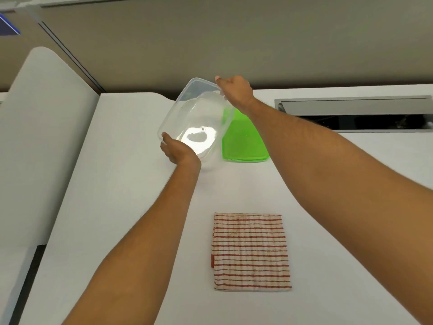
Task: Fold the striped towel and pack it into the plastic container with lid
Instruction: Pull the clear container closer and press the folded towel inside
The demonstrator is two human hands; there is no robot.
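Both hands hold the clear plastic container (194,118) tilted above the white desk (121,184): the left hand (178,150) grips its near corner, the right hand (234,90) curls its fingers over the far rim. The green lid (246,141) lies flat beside it, while the folded striped towel (250,252) rests nearer the person, well apart

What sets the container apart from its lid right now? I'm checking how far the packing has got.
The container is clear; the lid is bright green. The container is held up and tilted, the left hand gripping its near corner and the right hand its far rim, while the lid lies flat on the table, untouched. The container is deep; the lid is a thin sheet. Both are rounded rectangles. The folded towel isn't in the container yet.
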